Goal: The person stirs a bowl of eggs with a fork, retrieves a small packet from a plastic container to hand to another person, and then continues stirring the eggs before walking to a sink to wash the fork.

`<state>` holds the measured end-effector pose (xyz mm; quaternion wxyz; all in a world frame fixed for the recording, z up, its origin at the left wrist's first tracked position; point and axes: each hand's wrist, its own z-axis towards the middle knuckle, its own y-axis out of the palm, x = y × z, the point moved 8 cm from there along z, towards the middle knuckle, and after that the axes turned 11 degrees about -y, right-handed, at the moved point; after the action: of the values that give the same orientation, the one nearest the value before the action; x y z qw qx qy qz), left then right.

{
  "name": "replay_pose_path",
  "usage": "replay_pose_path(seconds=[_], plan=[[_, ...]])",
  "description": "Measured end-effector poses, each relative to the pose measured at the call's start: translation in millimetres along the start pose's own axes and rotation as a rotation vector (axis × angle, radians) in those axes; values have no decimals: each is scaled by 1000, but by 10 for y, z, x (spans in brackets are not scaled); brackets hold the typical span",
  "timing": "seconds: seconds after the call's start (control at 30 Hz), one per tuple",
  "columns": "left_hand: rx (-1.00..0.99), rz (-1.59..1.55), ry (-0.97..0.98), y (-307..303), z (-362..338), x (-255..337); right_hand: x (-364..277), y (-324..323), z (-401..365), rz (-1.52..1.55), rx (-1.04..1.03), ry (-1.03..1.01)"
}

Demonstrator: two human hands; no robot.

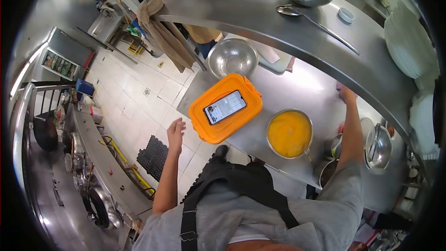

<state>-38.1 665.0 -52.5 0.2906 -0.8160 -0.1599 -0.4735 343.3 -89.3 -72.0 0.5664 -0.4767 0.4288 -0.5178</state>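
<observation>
My left hand (176, 133) hangs in the air over the floor, left of an orange lidded box (198, 111), its fingers apart and holding nothing. A phone (225, 107) with a lit screen lies on the lid. My right hand (346, 93) reaches across the steel table (251, 139) to just under the edge of the raised shelf; its fingers are partly hidden, and what they touch cannot be made out. Between the two arms stands a metal bowl of yellow-orange liquid (290, 134), with a fork (307, 153) leaning at its rim.
An empty steel bowl (232, 59) and a white board (278, 63) sit behind the box. The raised steel shelf (241, 14) carries bowls and a large spoon (320, 25). Pots and a steel bowl (382, 151) flank my right arm. Another person stands beyond the shelf.
</observation>
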Motion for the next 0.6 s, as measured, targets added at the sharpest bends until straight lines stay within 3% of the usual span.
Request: replay_pose_path(seconds=[0.03,0.1,0.13,0.17,0.23,0.3,0.33,0.37,0.47,0.57,0.6], plan=[[-7,96,106,-3,48,225,-175,-181,23,65,-105,81],[-46,183,262,98,167,552,-672,-208,77,-48,36,-263],[-68,224,346,172,238,703,-912,-147,62,235,99,-188],[-135,235,355,277,320,777,-1638,-607,-174,537,275,-458],[-286,266,389,525,471,927,-2827,-966,-553,952,-100,-259],[-466,323,354,785,636,961,-3635,-1037,-800,982,-239,-202],[-554,352,329,884,653,917,-3865,-869,-816,1020,-191,-185],[-560,348,333,916,666,899,-4006,-623,-824,1057,-141,-168],[-544,364,415,969,723,997,-4114,-288,-811,1144,-256,19],[-513,375,510,922,692,1098,-4117,-418,-770,975,-144,-80],[-526,348,491,911,686,1094,-4007,-292,-814,1055,-144,25]])
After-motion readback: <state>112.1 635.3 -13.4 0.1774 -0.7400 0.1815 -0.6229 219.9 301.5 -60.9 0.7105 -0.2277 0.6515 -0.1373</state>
